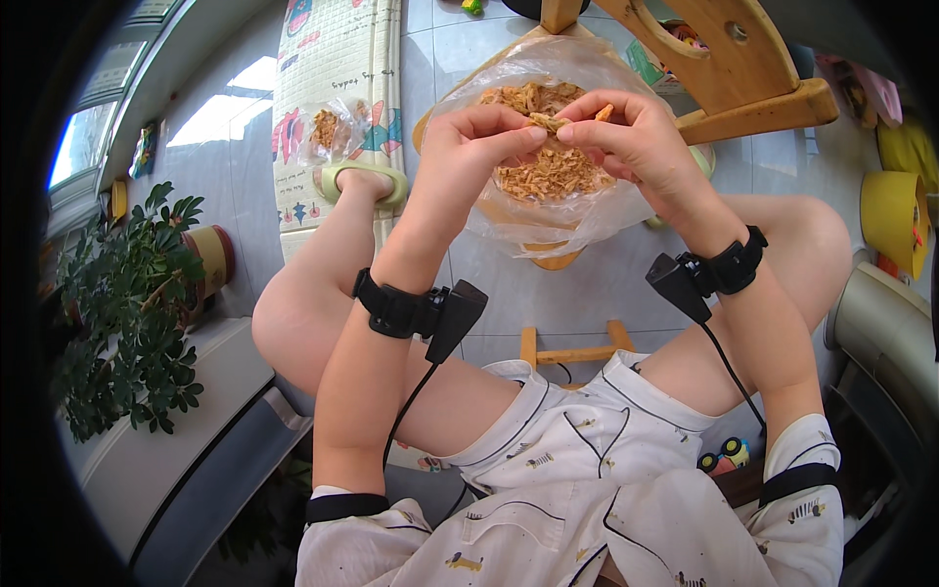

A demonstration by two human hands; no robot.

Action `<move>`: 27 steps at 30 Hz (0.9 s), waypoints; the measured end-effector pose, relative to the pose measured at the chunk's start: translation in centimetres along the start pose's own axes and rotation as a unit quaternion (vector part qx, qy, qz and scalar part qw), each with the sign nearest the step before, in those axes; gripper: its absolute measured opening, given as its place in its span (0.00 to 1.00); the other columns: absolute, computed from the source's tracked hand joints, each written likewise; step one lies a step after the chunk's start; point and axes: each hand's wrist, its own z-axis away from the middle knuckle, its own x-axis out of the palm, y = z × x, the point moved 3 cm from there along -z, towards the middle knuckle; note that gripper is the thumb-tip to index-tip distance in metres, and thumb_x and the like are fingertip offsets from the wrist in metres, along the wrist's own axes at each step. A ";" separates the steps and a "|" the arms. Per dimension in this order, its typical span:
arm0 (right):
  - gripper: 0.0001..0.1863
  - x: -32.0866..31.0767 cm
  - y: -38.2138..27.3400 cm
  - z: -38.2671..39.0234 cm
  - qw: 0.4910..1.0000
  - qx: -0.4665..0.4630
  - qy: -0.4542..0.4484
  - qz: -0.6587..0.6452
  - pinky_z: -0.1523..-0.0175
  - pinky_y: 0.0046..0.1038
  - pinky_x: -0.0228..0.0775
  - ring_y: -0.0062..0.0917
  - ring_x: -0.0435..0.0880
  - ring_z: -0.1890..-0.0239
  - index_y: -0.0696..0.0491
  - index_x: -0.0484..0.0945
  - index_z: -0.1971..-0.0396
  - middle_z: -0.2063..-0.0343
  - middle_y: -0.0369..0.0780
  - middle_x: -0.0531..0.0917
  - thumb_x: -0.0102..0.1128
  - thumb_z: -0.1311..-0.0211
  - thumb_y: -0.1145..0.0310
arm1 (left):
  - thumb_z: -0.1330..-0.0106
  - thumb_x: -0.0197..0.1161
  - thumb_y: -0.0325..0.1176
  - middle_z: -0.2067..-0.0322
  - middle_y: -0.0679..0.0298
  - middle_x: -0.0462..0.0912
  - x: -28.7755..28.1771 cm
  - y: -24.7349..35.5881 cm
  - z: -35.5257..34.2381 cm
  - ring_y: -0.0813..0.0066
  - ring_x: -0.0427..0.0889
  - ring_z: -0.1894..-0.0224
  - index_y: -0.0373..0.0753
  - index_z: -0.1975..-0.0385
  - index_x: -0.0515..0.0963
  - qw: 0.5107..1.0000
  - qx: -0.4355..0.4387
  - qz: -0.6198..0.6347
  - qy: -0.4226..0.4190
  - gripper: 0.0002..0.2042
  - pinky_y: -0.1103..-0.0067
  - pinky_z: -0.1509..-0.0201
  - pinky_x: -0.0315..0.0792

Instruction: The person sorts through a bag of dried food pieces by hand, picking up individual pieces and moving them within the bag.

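Over a clear plastic bag [528, 227] on a wooden seat, my left hand [489, 137] and my right hand [616, 137] meet, fingertips pinched on a small dry, pale-brown piece [544, 121]. Loose orange-brown dried flakes [553, 178] fill the open bag beneath my fingers. Another small orange piece shows by the fingers of my right hand. A black strap with a device sits on each wrist.
A padded mat [337, 24] at left holds a small bag of similar pieces [326, 128], beside my slippered foot. A potted plant [137, 303] stands left, a wooden chair frame [743, 103] upper right, a yellow bucket [890, 220] far right, a toy vehicle [726, 456] below.
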 end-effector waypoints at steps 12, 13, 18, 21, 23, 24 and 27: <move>0.08 0.9 0.4 0.1 1.000 -0.010 -0.004 -0.025 0.82 0.11 0.44 0.05 0.58 0.86 0.55 0.78 0.67 0.84 0.27 0.69 0.64 0.47 0.71 | 0.40 0.56 0.30 0.76 0.68 0.75 -0.4 -0.5 0.0 0.82 0.76 0.73 0.36 0.72 0.74 0.980 -0.139 0.134 -0.037 0.04 0.84 0.66 0.72; 0.08 0.8 0.3 0.1 0.999 -0.004 -0.008 -0.030 0.80 0.11 0.50 0.07 0.64 0.82 0.54 0.79 0.68 0.81 0.28 0.73 0.65 0.49 0.69 | 0.40 0.56 0.29 0.75 0.67 0.76 -0.4 -0.8 0.1 0.82 0.76 0.72 0.36 0.70 0.74 0.978 -0.144 0.153 -0.019 0.04 0.84 0.66 0.73; 0.09 0.3 0.4 0.0 0.998 -0.008 0.018 -0.055 0.78 0.12 0.56 0.08 0.70 0.78 0.53 0.80 0.68 0.78 0.29 0.76 0.67 0.51 0.68 | 0.39 0.55 0.29 0.69 0.65 0.79 -0.2 -0.2 0.4 0.81 0.79 0.68 0.34 0.61 0.74 0.985 -0.091 0.120 0.087 0.09 0.84 0.62 0.73; 0.10 0.3 0.5 0.0 0.999 -0.003 0.031 -0.040 0.75 0.13 0.60 0.09 0.71 0.77 0.55 0.80 0.68 0.78 0.30 0.77 0.67 0.51 0.69 | 0.40 0.58 0.29 0.67 0.64 0.80 -0.3 0.5 0.4 0.81 0.80 0.66 0.33 0.57 0.75 0.990 -0.082 0.101 0.056 0.13 0.84 0.60 0.73; 0.10 0.8 0.0 0.1 0.996 -0.079 0.025 0.035 0.72 0.13 0.62 0.10 0.72 0.76 0.56 0.79 0.69 0.78 0.31 0.77 0.67 0.51 0.69 | 0.43 0.62 0.30 0.69 0.65 0.81 0.0 0.5 0.4 0.82 0.79 0.67 0.33 0.60 0.77 0.996 -0.077 0.011 0.034 0.12 0.85 0.60 0.72; 0.10 0.8 0.1 0.1 0.996 -0.079 0.026 0.035 0.72 0.13 0.62 0.10 0.72 0.76 0.56 0.79 0.69 0.78 0.31 0.77 0.67 0.51 0.69 | 0.43 0.62 0.30 0.69 0.65 0.81 0.0 0.3 0.3 0.82 0.79 0.67 0.33 0.60 0.77 0.996 -0.077 0.011 0.033 0.12 0.85 0.60 0.72; 0.10 0.8 0.2 0.2 0.990 -0.118 0.037 0.063 0.70 0.14 0.64 0.11 0.72 0.75 0.57 0.79 0.70 0.77 0.31 0.77 0.67 0.51 0.70 | 0.44 0.64 0.31 0.72 0.65 0.81 0.0 -0.1 0.0 0.83 0.78 0.68 0.33 0.67 0.79 0.998 -0.064 -0.016 0.026 0.09 0.86 0.61 0.71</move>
